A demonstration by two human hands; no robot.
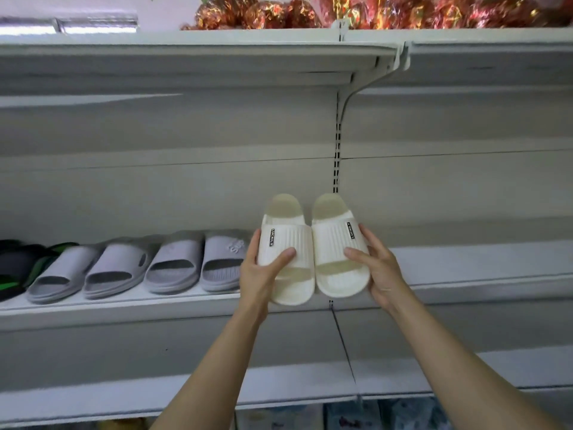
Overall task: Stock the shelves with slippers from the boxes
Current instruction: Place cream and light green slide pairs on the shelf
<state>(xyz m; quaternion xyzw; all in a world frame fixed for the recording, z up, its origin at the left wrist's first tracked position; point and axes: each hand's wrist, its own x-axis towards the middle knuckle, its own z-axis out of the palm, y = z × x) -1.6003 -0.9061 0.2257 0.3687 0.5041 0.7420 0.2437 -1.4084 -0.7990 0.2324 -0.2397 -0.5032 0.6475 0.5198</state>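
Observation:
I hold a pair of cream-white slippers side by side in front of the middle shelf (124, 305). My left hand (262, 274) grips the left slipper (286, 240), thumb on its ribbed strap. My right hand (376, 268) grips the right slipper (336, 240) the same way. Both slippers are tilted, toes up, with their heels over the shelf's front edge. Each strap carries a small black label. No box is in view.
Two pairs of grey slippers (173, 262) stand in a row on the shelf left of my hands, with dark green-and-black slippers (18, 265) at the far left. The shelf part to the right (480, 262) is bare. Shiny red-gold packages (372, 10) fill the top shelf.

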